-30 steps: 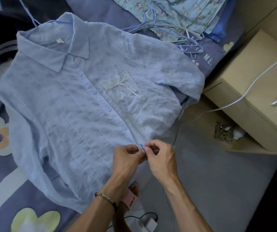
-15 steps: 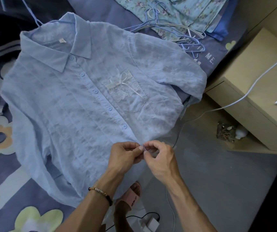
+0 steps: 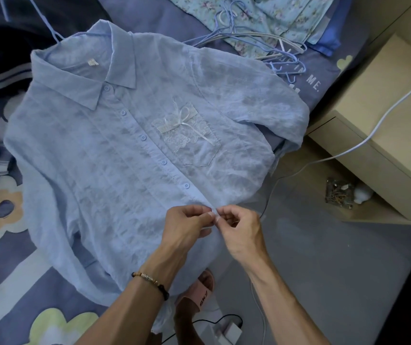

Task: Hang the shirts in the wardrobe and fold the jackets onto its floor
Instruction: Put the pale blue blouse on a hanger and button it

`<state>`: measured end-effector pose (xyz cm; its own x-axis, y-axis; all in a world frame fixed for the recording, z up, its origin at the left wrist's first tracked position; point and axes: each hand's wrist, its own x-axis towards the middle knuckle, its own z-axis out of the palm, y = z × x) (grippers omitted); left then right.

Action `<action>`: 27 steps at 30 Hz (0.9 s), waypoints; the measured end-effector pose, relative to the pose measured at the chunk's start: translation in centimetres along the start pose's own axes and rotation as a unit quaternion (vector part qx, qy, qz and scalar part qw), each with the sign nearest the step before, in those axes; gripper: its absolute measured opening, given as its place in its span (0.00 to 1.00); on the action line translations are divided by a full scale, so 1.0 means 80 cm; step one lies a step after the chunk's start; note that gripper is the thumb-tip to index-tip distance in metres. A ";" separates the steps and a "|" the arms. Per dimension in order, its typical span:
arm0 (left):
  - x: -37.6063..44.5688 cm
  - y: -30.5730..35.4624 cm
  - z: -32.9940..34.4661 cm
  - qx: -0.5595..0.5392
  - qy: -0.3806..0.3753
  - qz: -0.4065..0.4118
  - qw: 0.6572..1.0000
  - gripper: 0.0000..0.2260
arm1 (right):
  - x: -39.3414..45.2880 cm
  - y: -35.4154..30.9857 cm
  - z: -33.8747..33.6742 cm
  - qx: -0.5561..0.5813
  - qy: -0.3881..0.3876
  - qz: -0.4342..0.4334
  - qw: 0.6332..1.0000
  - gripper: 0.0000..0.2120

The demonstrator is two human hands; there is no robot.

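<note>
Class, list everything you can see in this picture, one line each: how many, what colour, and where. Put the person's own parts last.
Light blue button-up shirt: one, spread on the bed, lace pocket with white bow.
Wire hangers: several, blue and white, piled past the shirt.
Floral patterned garment: one, pale green, under the hangers.
Flower-print bedsheet: one, purple-blue, beneath the shirt.
Wooden bedside cabinet: one, beige, at right.
White cable: one, running over the cabinet to the floor.
Pink slipper: one, on the grey floor.
Left hand: pinches the shirt's lower placket; beaded bracelet on the wrist.
Right hand: pinches the same spot.
</note>
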<state>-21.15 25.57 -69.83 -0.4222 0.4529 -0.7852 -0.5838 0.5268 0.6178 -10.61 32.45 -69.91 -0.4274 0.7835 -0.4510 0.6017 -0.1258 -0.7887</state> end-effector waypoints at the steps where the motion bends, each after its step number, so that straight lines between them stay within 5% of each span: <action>1: 0.001 0.001 0.001 0.004 0.000 0.001 1.000 0.02 | 0.000 -0.001 -0.001 0.032 -0.002 0.011 0.999 0.03; 13: 0.009 -0.004 0.003 -0.005 0.008 -0.025 1.000 0.04 | -0.002 0.006 0.017 0.008 0.045 0.008 0.999 0.07; 27: 0.013 -0.001 -0.012 -0.037 -0.043 -0.094 0.994 0.10 | 0.003 0.000 0.019 -0.020 -0.004 -0.029 0.999 0.19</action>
<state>-22.20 25.33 -70.73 -0.2426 0.4134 -0.8777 -0.6979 0.5541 0.4538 -11.76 31.70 -70.63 -0.4676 0.7838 -0.4087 0.6018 -0.0563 -0.7966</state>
